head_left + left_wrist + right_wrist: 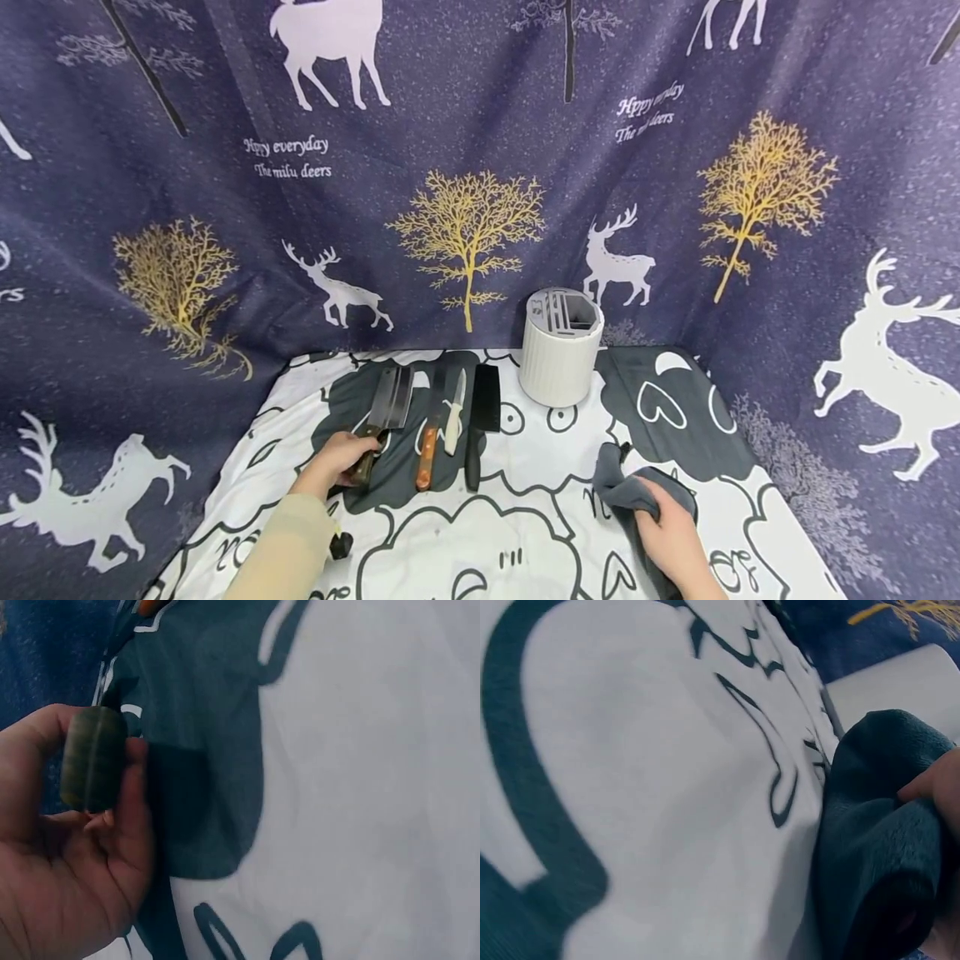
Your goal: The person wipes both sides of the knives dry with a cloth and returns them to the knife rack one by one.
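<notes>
My left hand (341, 460) grips the dark wooden handle of a cleaver (392, 398), whose broad steel blade points toward the back of the table. In the left wrist view the handle's rounded butt (96, 759) shows between thumb and fingers. At the right, my right hand (671, 533) holds a bunched dark grey cloth (621, 492), thumb on top. The cloth (885, 817) droops in folds in the right wrist view, hiding most of the fingers. Just right of the cleaver lie a knife with an orange-brown wooden handle (427, 458) and a small white-handled paring knife (453, 427).
A black cleaver-shaped knife (485, 400) lies at the right end of the row. Behind it, a white ribbed knife holder (557, 367) with a grey slotted top stands upright near the back. A patterned cloth (480, 550) covers the table; a dark blue curtain (480, 125) hangs around it.
</notes>
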`<state>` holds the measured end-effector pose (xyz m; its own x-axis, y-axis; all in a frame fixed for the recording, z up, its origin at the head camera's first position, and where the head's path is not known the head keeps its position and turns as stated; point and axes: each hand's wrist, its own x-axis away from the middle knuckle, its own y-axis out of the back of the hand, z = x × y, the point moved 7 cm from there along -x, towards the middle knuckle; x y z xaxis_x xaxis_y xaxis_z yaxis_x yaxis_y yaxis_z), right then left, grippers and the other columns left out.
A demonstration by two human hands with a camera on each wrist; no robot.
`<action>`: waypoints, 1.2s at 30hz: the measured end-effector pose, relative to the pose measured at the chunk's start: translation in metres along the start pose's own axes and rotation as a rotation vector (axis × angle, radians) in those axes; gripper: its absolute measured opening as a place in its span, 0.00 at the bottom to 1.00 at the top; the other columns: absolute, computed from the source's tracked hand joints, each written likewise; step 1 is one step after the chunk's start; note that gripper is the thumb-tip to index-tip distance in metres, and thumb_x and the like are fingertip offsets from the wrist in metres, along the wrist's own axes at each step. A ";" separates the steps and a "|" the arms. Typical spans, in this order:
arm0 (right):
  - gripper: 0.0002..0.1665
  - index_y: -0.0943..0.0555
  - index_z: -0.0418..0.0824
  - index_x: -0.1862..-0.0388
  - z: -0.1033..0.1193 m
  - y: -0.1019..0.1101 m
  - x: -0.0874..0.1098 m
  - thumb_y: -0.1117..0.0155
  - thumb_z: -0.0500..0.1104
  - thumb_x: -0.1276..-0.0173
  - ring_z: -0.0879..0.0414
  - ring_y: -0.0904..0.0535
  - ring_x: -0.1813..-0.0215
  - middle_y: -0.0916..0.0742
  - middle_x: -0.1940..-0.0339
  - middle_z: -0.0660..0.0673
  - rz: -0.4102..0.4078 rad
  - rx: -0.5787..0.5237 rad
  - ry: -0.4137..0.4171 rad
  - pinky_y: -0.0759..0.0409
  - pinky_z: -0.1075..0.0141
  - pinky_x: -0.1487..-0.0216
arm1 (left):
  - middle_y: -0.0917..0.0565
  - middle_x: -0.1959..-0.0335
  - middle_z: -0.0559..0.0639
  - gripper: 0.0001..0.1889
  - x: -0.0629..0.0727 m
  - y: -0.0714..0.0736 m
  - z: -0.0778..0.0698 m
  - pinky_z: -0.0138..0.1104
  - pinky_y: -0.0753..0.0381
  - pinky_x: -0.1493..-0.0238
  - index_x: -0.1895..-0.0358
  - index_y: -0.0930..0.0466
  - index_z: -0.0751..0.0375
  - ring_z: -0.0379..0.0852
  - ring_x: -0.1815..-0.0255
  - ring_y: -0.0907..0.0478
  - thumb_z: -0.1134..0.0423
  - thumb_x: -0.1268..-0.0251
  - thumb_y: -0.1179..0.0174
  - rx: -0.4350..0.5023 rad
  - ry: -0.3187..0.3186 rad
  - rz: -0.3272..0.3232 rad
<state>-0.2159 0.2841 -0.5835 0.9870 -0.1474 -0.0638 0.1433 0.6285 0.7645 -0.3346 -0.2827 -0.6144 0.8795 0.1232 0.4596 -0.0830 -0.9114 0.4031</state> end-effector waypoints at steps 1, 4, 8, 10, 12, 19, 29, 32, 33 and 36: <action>0.28 0.25 0.37 0.29 -0.002 0.003 -0.001 0.43 0.38 0.27 0.27 0.25 0.30 0.19 0.33 0.29 0.004 -0.021 -0.024 0.28 0.34 0.30 | 0.21 0.64 0.57 0.25 -0.001 -0.001 0.001 0.42 0.13 0.71 0.46 0.29 0.70 0.49 0.72 0.19 0.52 0.35 0.36 0.033 0.000 0.010; 0.29 0.27 0.34 0.28 -0.009 0.013 -0.003 0.44 0.39 0.26 0.27 0.27 0.29 0.21 0.31 0.26 -0.003 -0.089 -0.087 0.30 0.34 0.29 | 0.20 0.71 0.52 0.23 -0.002 -0.004 0.005 0.39 0.16 0.73 0.49 0.27 0.67 0.45 0.75 0.20 0.50 0.32 0.38 0.137 0.014 0.061; 0.29 0.28 0.32 0.28 -0.018 0.026 -0.003 0.42 0.39 0.26 0.28 0.26 0.30 0.22 0.31 0.25 -0.053 -0.187 -0.158 0.28 0.40 0.31 | 0.21 0.78 0.47 0.20 0.001 -0.009 0.010 0.33 0.20 0.76 0.56 0.24 0.62 0.40 0.79 0.23 0.45 0.28 0.41 0.296 0.072 0.123; 0.28 0.27 0.33 0.29 -0.021 0.033 -0.003 0.40 0.39 0.26 0.32 0.23 0.33 0.21 0.32 0.26 -0.084 -0.235 -0.212 0.26 0.48 0.35 | 0.21 0.79 0.46 0.20 0.004 -0.011 0.011 0.32 0.20 0.77 0.58 0.22 0.60 0.39 0.80 0.23 0.44 0.26 0.42 0.348 0.084 0.144; 0.28 0.27 0.36 0.29 -0.026 0.036 -0.002 0.40 0.41 0.25 0.40 0.20 0.38 0.21 0.31 0.28 -0.092 -0.289 -0.284 0.25 0.57 0.41 | 0.20 0.77 0.45 0.21 0.006 -0.013 0.010 0.31 0.19 0.77 0.57 0.21 0.60 0.38 0.78 0.22 0.43 0.24 0.45 0.372 0.075 0.168; 0.29 0.26 0.39 0.28 -0.030 0.048 -0.004 0.37 0.44 0.26 0.80 0.31 0.59 0.21 0.31 0.30 -0.166 -0.404 -0.389 0.30 0.81 0.57 | 0.19 0.75 0.44 0.24 0.006 -0.022 0.010 0.30 0.19 0.79 0.45 0.24 0.63 0.37 0.77 0.20 0.43 0.19 0.52 0.434 0.043 0.220; 0.29 0.25 0.38 0.30 -0.016 0.056 -0.004 0.34 0.43 0.28 0.78 0.24 0.62 0.22 0.64 0.75 -0.191 -0.511 -0.368 0.22 0.79 0.60 | 0.22 0.77 0.45 0.30 0.002 -0.022 0.009 0.30 0.27 0.82 0.42 0.28 0.66 0.37 0.80 0.25 0.38 0.18 0.58 0.384 0.007 0.135; 0.29 0.25 0.38 0.30 -0.011 0.056 -0.005 0.34 0.44 0.27 0.77 0.23 0.62 0.23 0.67 0.78 -0.174 -0.527 -0.358 0.21 0.78 0.60 | 0.22 0.76 0.46 0.31 0.002 -0.024 0.007 0.31 0.27 0.82 0.44 0.27 0.66 0.38 0.80 0.24 0.37 0.19 0.57 0.358 -0.023 0.116; 0.30 0.26 0.37 0.29 -0.010 0.056 -0.005 0.34 0.45 0.27 0.77 0.23 0.62 0.23 0.67 0.78 -0.167 -0.529 -0.354 0.21 0.78 0.60 | 0.22 0.76 0.46 0.31 0.003 -0.024 0.006 0.31 0.27 0.82 0.44 0.27 0.66 0.38 0.80 0.24 0.37 0.19 0.56 0.351 -0.032 0.109; 0.29 0.26 0.38 0.30 -0.006 0.056 -0.006 0.34 0.45 0.26 0.76 0.22 0.63 0.22 0.68 0.78 -0.157 -0.528 -0.351 0.21 0.76 0.61 | 0.22 0.76 0.47 0.31 0.005 -0.025 0.004 0.32 0.27 0.83 0.44 0.27 0.68 0.39 0.81 0.24 0.38 0.19 0.54 0.332 -0.051 0.085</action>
<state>-0.2129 0.3250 -0.5437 0.8818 -0.4525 0.1329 0.3883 0.8566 0.3397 -0.3262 -0.2609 -0.6248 0.8990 0.0292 0.4369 -0.0074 -0.9966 0.0817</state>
